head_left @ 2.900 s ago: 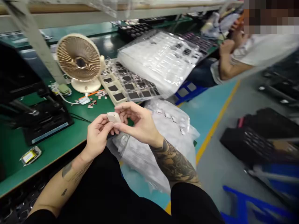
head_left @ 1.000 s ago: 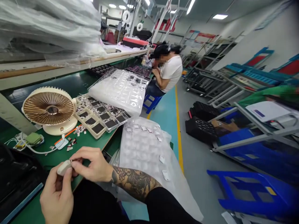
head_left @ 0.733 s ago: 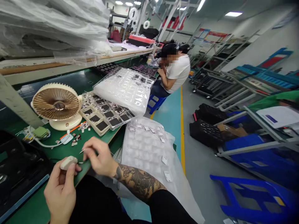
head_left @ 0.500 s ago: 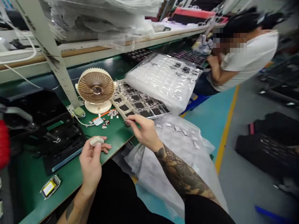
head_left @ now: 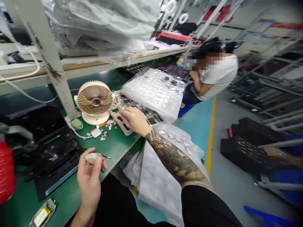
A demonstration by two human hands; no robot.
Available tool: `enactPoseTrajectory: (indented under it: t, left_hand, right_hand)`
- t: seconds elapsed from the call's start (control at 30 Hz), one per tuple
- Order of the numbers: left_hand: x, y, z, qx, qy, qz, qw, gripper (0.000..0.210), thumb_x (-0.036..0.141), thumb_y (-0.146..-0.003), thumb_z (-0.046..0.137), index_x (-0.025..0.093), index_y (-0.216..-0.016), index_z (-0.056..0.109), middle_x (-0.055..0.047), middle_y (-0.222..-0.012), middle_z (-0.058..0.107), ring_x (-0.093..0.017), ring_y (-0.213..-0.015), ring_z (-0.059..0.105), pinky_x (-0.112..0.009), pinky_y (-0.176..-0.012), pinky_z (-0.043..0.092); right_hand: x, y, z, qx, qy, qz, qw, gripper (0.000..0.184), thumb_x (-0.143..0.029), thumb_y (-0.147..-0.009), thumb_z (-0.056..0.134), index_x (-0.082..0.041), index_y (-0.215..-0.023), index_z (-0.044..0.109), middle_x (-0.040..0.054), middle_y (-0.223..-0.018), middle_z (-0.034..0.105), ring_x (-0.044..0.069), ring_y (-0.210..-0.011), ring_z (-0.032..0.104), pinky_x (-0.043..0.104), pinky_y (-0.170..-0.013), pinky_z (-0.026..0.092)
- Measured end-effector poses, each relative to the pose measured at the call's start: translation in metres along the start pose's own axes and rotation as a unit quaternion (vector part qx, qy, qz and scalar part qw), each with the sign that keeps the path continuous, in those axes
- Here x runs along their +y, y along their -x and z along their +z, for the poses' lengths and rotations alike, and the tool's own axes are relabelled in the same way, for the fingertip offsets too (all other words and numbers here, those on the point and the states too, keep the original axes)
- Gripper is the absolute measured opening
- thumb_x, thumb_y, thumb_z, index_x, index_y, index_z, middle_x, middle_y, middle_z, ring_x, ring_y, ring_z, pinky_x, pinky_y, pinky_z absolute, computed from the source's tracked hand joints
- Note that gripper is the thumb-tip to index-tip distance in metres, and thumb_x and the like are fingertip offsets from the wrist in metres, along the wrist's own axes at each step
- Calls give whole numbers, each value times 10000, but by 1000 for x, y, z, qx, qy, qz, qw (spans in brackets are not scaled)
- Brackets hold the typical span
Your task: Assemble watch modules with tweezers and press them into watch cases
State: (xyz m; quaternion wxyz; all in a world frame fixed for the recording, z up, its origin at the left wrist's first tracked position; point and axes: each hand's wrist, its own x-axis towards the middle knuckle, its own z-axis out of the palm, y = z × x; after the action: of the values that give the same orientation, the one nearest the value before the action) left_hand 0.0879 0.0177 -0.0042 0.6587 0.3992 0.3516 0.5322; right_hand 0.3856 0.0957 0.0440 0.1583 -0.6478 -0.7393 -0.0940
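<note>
My left hand (head_left: 90, 176) is closed around a small off-white rounded piece (head_left: 92, 158), pinched between thumb and fingers. A thin dark tool with a metal tip (head_left: 107, 156) sticks out past the fingers of that hand; its kind is unclear. My right hand (head_left: 132, 119) reaches over the near edge of a pale tray (head_left: 123, 127) holding dark square parts in compartments. Its fingers are pressed together and pointing down; whatever is between them is hidden. Small scraps (head_left: 104, 135) lie on the green bench left of the tray.
A cream desk fan (head_left: 96, 102) stands behind the scraps. Clear plastic trays (head_left: 153, 91) are stacked over the far part of the pale tray. A black fixture (head_left: 54, 151) and an opened device with a yellow battery (head_left: 42, 216) sit left. Another person (head_left: 213, 74) sits further right.
My right hand has moved forward, from the bench edge to over the pale tray. My left hand still grips the off-white piece. The camera view has turned to the right.
</note>
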Motion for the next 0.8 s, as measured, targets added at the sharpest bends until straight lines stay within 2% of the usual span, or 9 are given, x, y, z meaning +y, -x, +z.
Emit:
enactPoseTrajectory:
  t: [0.07,0.17,0.33,0.53,0.8]
  left_hand:
    - [3,2,1,12,9,-13,1000,470,419,-973,877,209,-1331,657,-23,-904,745,-145,-696,675,-275,-687,582]
    - [4,2,2,31,14,-29,999,551,425,-868,963,195,-1292,697,-31,-870,759,-164,-692,678,-268,-629,589]
    - [-6,-4,-3,35,-14,-10,999,621,431,-772,1016,199,-1260,709,-25,-810,775,-192,-632,694,-277,-555,593]
    - [-22,-9,-22,8,-57,-3,998,595,440,-769,1017,192,-1226,726,-46,-801,794,-219,-595,719,-294,-516,592]
    - [-22,-8,-23,16,-75,-11,997,598,477,-751,1023,207,-1212,755,-59,-837,809,-239,-642,741,-284,-481,576]
  right_hand:
    - [14,-13,-8,-14,12,38,999,261,-220,-1129,566,-134,-1259,775,148,-1166,756,264,-1094,649,404,-1000,482]
    - [32,-50,-11,-46,44,39,997,263,-217,-1098,623,-120,-1300,760,143,-1217,751,252,-1139,645,376,-1046,477]
    - [46,-99,16,-95,68,27,993,292,-307,-1099,661,-158,-1338,741,137,-1357,721,280,-1253,609,375,-1017,466]
    - [50,-110,44,-100,66,24,993,228,-204,-1112,566,-143,-1194,770,127,-1295,748,270,-1159,654,381,-944,429]
    - [54,-110,39,-64,58,24,996,243,-221,-1158,515,-163,-1185,749,84,-1239,745,223,-1100,648,359,-940,382]
